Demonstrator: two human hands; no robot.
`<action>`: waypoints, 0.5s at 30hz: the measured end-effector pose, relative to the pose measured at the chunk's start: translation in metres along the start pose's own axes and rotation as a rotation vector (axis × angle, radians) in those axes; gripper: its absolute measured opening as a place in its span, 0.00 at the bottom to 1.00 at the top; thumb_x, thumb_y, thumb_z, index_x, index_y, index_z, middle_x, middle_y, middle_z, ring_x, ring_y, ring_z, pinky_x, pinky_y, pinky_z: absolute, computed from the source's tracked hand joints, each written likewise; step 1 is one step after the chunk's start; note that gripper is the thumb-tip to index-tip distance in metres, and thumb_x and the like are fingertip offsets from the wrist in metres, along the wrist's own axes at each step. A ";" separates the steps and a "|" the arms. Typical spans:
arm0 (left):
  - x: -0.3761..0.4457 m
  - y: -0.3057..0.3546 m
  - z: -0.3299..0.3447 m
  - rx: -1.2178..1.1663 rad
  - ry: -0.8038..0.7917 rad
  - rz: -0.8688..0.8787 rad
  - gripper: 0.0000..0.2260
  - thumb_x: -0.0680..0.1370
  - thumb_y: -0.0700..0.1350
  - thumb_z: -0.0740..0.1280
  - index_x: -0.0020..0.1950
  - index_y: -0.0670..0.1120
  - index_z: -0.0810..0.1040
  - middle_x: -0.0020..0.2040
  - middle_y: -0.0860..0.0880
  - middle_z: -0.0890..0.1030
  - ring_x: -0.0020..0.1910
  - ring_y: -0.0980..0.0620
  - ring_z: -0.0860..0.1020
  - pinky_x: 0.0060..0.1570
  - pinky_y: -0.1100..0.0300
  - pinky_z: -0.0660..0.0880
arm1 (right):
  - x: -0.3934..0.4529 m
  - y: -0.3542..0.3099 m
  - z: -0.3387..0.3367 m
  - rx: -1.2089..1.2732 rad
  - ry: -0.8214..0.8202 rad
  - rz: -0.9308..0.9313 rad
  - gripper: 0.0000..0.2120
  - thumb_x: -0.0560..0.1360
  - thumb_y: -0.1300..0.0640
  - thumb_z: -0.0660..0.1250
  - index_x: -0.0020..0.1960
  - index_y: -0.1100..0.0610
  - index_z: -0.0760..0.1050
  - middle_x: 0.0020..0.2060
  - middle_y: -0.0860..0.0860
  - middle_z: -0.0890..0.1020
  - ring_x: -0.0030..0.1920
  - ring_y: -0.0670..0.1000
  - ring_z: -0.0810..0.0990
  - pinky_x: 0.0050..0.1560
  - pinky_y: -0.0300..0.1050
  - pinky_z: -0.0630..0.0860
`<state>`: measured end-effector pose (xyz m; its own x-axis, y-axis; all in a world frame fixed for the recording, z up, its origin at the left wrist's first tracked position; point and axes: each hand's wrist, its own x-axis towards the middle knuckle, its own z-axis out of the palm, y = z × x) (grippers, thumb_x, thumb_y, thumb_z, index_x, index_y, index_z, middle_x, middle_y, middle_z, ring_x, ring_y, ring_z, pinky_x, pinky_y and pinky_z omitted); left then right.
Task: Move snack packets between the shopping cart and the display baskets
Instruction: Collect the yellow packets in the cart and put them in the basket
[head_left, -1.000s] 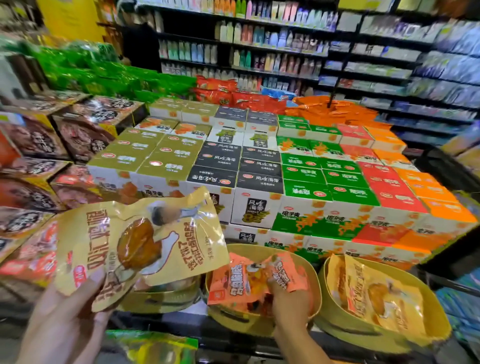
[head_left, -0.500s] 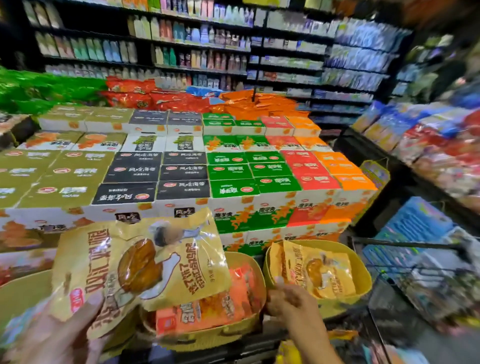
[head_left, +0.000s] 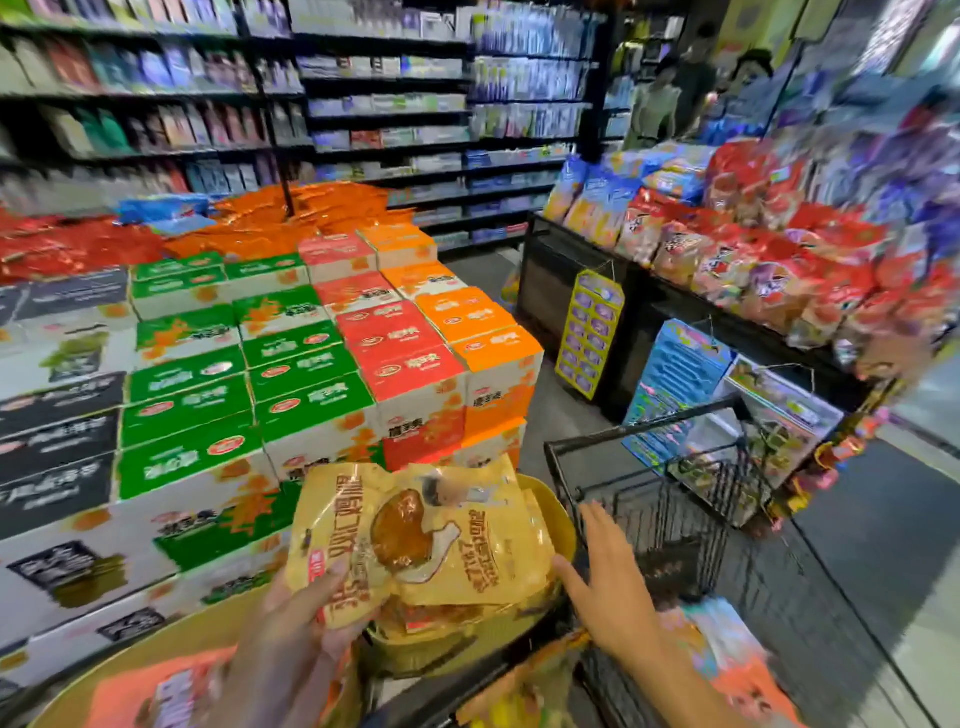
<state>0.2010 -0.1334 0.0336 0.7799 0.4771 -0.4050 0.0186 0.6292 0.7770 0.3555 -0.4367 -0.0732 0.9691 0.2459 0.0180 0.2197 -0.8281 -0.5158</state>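
Left hand (head_left: 291, 618) pinches yellow packet (head_left: 415, 540) by near-left corner, held over yellow basket (head_left: 563, 525), near centre. Right hand (head_left: 610, 577) spread wide, empty, betw. basket and cart (head_left: 660, 499). Risk: corner-only hold, packet cd slip or snag on the rim. Basket contents mostly hidden; far shelves blurred, cart floor unclear.

Open aisle floor (head_left: 883, 545) is seen right of the shopping cart (head_left: 660, 499); stacked boxes (head_left: 322, 395) block the left.

Two hands (head_left: 291, 613), two yellow baskets (head_left: 563, 525), one cart (head_left: 670, 499)
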 end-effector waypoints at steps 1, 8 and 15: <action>0.005 -0.009 0.009 -0.005 -0.032 -0.030 0.13 0.77 0.35 0.68 0.61 0.42 0.81 0.51 0.40 0.87 0.40 0.40 0.87 0.33 0.52 0.84 | 0.003 0.006 0.006 0.016 -0.034 -0.017 0.47 0.77 0.22 0.45 0.86 0.50 0.48 0.85 0.44 0.52 0.84 0.49 0.51 0.83 0.51 0.56; 0.050 -0.061 0.032 0.045 0.098 -0.198 0.16 0.79 0.33 0.66 0.66 0.41 0.78 0.60 0.36 0.84 0.56 0.36 0.82 0.36 0.51 0.85 | 0.008 0.023 0.027 0.260 -0.097 -0.091 0.37 0.80 0.26 0.53 0.84 0.35 0.45 0.82 0.34 0.58 0.80 0.40 0.59 0.78 0.53 0.66; 0.064 -0.071 0.044 0.302 0.282 -0.188 0.10 0.80 0.35 0.69 0.61 0.41 0.79 0.53 0.38 0.86 0.53 0.37 0.85 0.53 0.41 0.83 | 0.011 0.026 0.025 0.347 -0.178 -0.115 0.38 0.78 0.22 0.54 0.79 0.25 0.35 0.77 0.25 0.51 0.78 0.36 0.56 0.79 0.51 0.61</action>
<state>0.2772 -0.1744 -0.0267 0.5456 0.5460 -0.6357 0.3580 0.5340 0.7659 0.3690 -0.4429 -0.1081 0.8993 0.4356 -0.0404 0.2451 -0.5782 -0.7782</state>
